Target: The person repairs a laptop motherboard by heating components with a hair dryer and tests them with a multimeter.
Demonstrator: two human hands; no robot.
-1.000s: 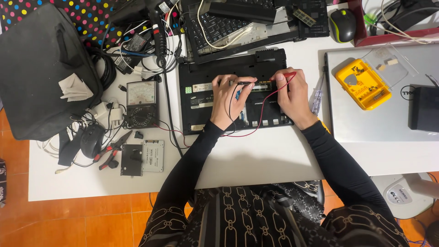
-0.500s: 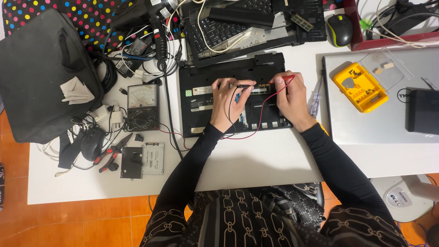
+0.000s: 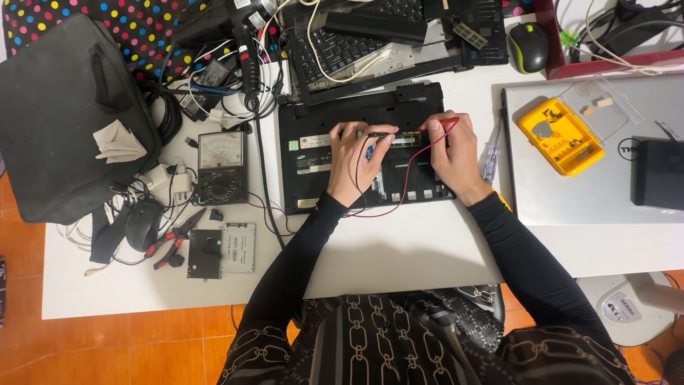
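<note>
Right, both hands down on the opened black laptop base (image 3: 370,153), lying underside-up mid-table w/ its cover off. Left hand (image 3: 356,160) has fingers pinched round a thin black test probe (image 3: 377,134), tip set on the long green memory strip (image 3: 399,137) near the top of the base. Right hand (image 3: 456,153) pinches the red test probe (image 3: 442,122) at the strip's right end. Red and black probe leads (image 3: 399,196) loop over the base between the wrists, then trail left across the white tabletop (image 3: 399,249) to the grey analogue multimeter w/ needle dial (image 3: 221,167), just left of the base.

Round it, lots of clutter. Above the base, touching its top edge: a stripped black laptop keyboard deck (image 3: 385,46) w/ white cables over it. Black computer mouse (image 3: 528,46) to the upper right. Right of the right hand, a clear-handled screwdriver (image 3: 489,158), then a closed silver laptop (image 3: 570,185) carrying a yellow plastic bit case w/ clear lid (image 3: 559,135) and a black box (image 3: 659,175). Far left, a big black laptop bag (image 3: 64,121); below the meter, red-handled pliers (image 3: 174,239), a second black mouse (image 3: 144,222) and a silver drive (image 3: 237,247). Nothing blocks the hands; only the leads cross the work area.
</note>
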